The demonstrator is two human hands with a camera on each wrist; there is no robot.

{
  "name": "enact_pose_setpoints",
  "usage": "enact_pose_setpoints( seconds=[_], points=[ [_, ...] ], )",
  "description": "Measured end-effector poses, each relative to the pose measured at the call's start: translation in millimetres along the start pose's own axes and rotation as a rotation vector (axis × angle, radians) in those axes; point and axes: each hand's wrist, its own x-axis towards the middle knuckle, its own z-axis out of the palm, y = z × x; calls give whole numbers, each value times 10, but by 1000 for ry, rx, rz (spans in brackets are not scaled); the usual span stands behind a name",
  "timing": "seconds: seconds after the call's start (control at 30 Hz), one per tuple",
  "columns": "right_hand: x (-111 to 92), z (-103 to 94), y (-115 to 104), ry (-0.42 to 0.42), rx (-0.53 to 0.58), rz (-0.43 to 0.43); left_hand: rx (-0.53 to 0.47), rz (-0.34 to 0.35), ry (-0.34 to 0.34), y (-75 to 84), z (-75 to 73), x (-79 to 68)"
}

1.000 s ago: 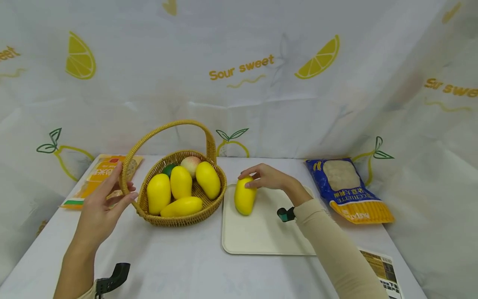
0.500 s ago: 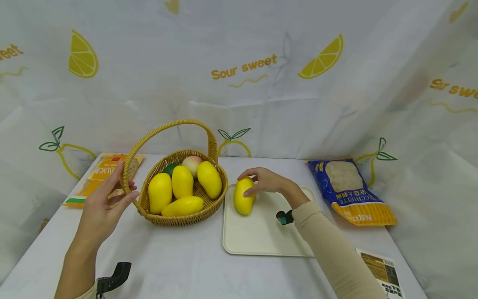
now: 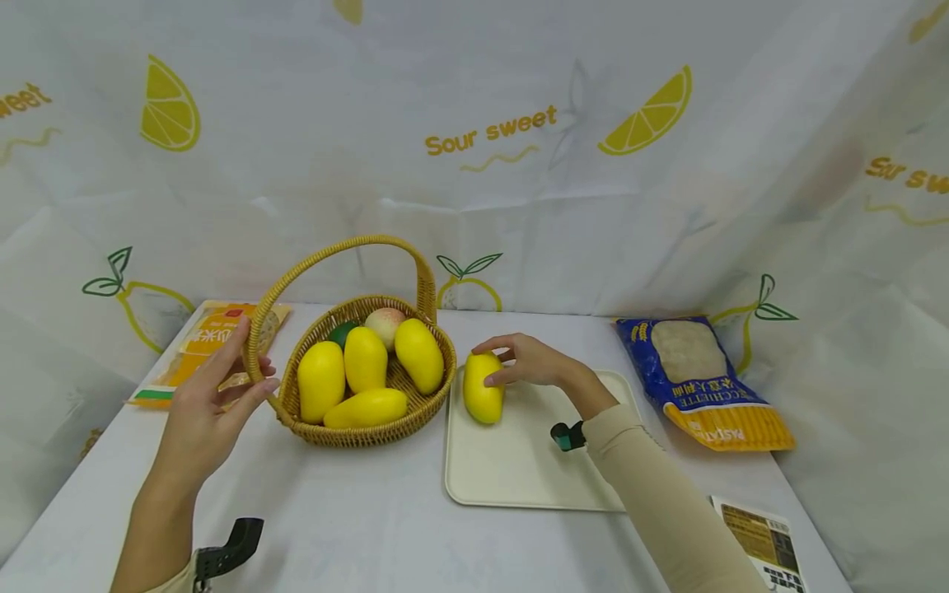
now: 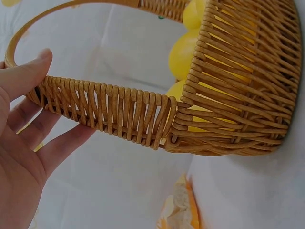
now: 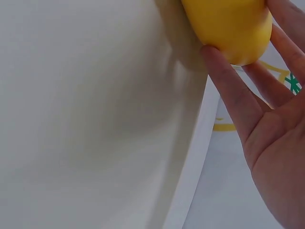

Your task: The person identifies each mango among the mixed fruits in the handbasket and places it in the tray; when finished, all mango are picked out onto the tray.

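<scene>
In the head view my left hand (image 3: 200,424) holds the left side of the arched handle (image 3: 326,257) of a wicker basket (image 3: 356,438). In the left wrist view the thumb lies on one side of the handle and the fingers on the other. The basket stands on the table with several yellow mangoes (image 3: 322,383), a pinkish-white peach (image 3: 385,325) and a partly hidden green fruit (image 3: 342,333) inside. My right hand (image 3: 530,362) grips the upper end of another mango (image 3: 482,402) at the left side of a cream tray (image 3: 534,469), thumb and fingers around it.
A yellow-orange food bag (image 3: 196,346) lies behind my left hand. Right of the tray is a blue and yellow pasta bag (image 3: 700,379). A printed card (image 3: 764,539) lies near the right front. A lemon-print curtain (image 3: 489,206) hangs behind the table.
The right thumb has slid lower on the mango, and the mango has shifted slightly left on the tray. My left hand keeps its hold on the basket handle.
</scene>
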Motion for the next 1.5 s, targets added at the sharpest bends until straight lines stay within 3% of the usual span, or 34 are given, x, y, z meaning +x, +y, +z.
enact_pose_setpoints(
  seconds=[0.47,0.87,1.3,1.5],
  points=[
    [-16,-8,15,5,14,-4,-21,2,19,-10,11,2],
    [-24,5,-1,6,27,11,-33,-37,33,-7,13,3],
    [-73,-76,-58,37,-66,27,-47,-68,-4,-42,2,10],
    [-96,-178,-167,51,-66,-7,-57,-77,-21,-55,2,-1]
  ],
)
